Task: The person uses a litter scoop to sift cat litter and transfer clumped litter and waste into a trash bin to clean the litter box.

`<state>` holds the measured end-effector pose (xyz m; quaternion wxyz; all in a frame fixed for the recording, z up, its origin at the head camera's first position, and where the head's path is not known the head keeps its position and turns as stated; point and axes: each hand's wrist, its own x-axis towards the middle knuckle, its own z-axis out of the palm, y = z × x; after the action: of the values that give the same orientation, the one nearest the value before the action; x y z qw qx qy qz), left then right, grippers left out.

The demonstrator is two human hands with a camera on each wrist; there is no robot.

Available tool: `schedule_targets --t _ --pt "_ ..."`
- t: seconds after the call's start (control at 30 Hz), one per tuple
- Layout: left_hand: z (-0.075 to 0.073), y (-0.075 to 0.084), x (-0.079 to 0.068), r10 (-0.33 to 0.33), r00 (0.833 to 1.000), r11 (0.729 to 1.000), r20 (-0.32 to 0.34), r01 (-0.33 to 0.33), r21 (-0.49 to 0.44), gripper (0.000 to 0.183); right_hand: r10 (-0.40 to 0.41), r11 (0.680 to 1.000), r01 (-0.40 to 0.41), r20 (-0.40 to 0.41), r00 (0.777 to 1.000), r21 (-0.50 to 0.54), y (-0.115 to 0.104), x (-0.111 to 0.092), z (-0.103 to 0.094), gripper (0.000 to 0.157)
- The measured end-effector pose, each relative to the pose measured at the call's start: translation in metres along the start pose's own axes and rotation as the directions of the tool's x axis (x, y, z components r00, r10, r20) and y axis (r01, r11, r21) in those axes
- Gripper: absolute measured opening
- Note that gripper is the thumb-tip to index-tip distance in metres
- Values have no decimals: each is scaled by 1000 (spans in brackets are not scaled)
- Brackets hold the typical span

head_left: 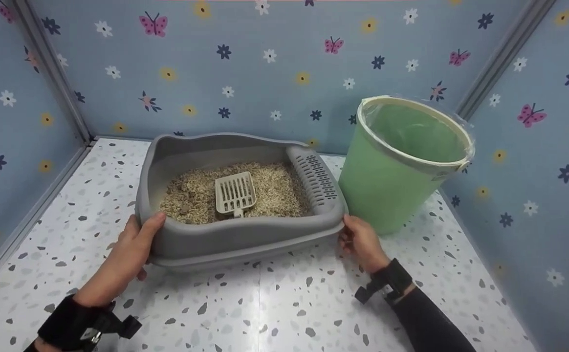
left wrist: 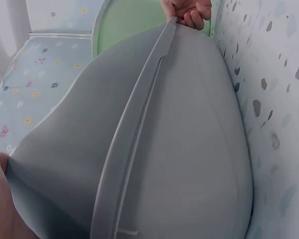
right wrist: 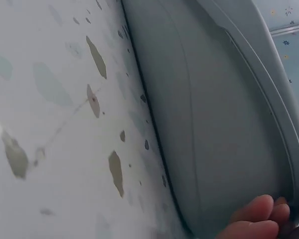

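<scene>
Between my two hands sits a grey litter box on the speckled floor. Inside it lies tan pellet litter, with a beige slotted litter scoop resting on top. My left hand grips the box's near left corner, thumb over the upper rim. At the near right corner, my right hand holds the flange with its fingers curled beneath; the right wrist view shows those fingertips under the edge. In the left wrist view, the box's side fills most of the picture.
A green trash bin with a clear liner stands right beside the box's right end. Blue walls printed with flowers and butterflies enclose the back and both sides. White speckled floor stretches in front of the box.
</scene>
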<state>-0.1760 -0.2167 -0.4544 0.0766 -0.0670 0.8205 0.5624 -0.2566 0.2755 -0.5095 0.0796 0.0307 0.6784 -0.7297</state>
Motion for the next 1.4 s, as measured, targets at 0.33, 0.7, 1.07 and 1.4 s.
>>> schedule_targets --t 0.33,0.7,1.07,1.4 --pt "-4 1 3 -8 1000 1000 7 8 22 96 36 982 -44 -45 998 -184 -14 4 -2 34" --pt "-27 -6 33 -13 1000 999 -1 13 41 84 38 996 -37 15 999 -82 -4 -21 12 32" --pt "-23 -2 35 -31 999 990 -24 34 139 108 17 1000 -18 -33 999 -16 2 7 1 39" --pt "-24 -5 36 -10 998 980 -64 23 196 119 -109 991 105 -36 993 -84 6 22 10 47"
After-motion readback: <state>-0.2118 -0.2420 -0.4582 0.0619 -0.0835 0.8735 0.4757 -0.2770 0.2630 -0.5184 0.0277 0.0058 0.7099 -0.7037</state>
